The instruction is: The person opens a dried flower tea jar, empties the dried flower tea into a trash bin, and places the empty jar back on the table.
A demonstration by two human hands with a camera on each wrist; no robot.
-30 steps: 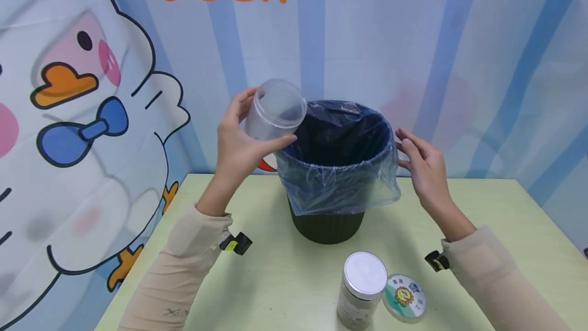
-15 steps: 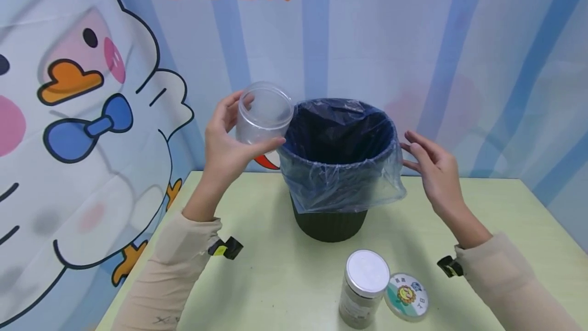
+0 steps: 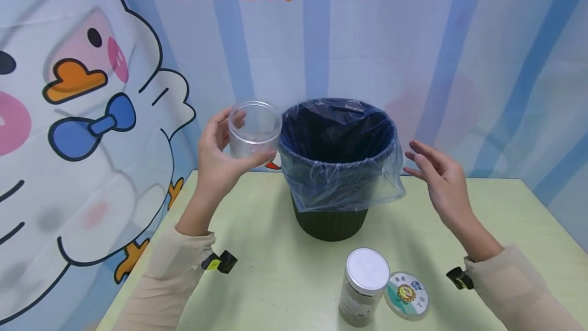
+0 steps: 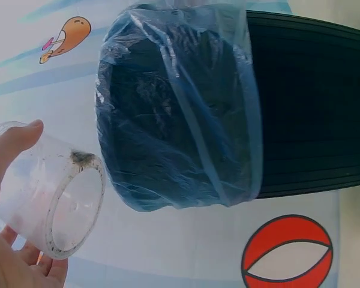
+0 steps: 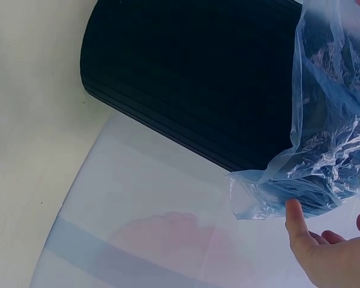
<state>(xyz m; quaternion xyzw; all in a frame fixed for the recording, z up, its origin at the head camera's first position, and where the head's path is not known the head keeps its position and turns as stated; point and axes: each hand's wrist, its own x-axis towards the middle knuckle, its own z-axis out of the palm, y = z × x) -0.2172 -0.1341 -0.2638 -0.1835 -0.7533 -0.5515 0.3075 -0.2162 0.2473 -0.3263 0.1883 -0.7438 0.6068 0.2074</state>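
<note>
My left hand (image 3: 216,167) grips a clear plastic jar (image 3: 254,139) with its open mouth up, thumb along the near side and fingers behind. In the left wrist view, dark residue (image 4: 81,157) clings near the edge of the jar's base. Just right of the jar stands a black trash can (image 3: 331,226), lined with a translucent blue trash bag (image 3: 340,188) folded over its rim. My right hand (image 3: 443,185) is on the can's right side with loosely bent fingers, holding nothing. In the right wrist view, its fingertip overlaps the bag's hanging edge (image 5: 312,186).
In front of the can, a jar with a white lid (image 3: 367,272) stands on the pale green table (image 3: 275,280). A round printed lid (image 3: 407,295) lies against its right side. A cartoon duck backdrop (image 3: 358,34) rises behind the table.
My left hand has drawn the clear jar left and down, away from the can's mouth, and turned it more upright. My right hand has moved slightly right and down, away from the bag.
</note>
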